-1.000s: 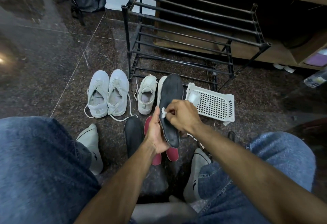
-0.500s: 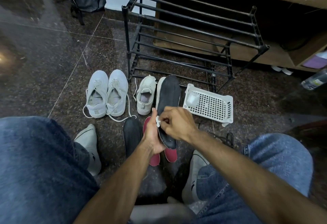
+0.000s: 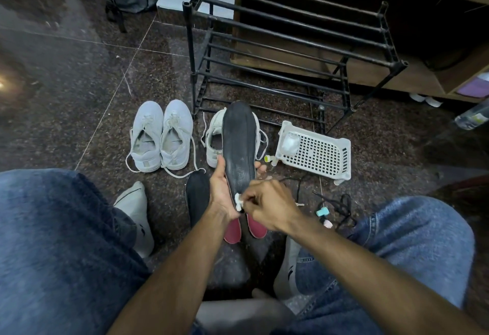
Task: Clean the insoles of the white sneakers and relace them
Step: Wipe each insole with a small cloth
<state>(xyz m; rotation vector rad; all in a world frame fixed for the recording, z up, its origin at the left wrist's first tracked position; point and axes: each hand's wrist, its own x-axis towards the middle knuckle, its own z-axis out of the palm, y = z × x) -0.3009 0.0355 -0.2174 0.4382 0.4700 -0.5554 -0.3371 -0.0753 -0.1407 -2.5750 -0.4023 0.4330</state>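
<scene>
Two hands work over the dark floor (image 3: 66, 91). Left hand (image 3: 222, 191) grips a black insole (image 3: 239, 146) upright by its lower half. Right hand (image 3: 267, 207) pinches a small white wipe (image 3: 238, 198) against the insole's heel end. White sneakers (image 3: 161, 136) sit beyond, beside a black rack (image 3: 291, 43) and white basket (image 3: 315, 149).

The right hand (image 3: 267, 206) with its white wipe (image 3: 239, 200) has moved from the middle of the black insole (image 3: 239, 146) down to its heel end. The left hand (image 3: 222, 189) now grips the insole lower, leaving more of the sole face exposed.
</scene>
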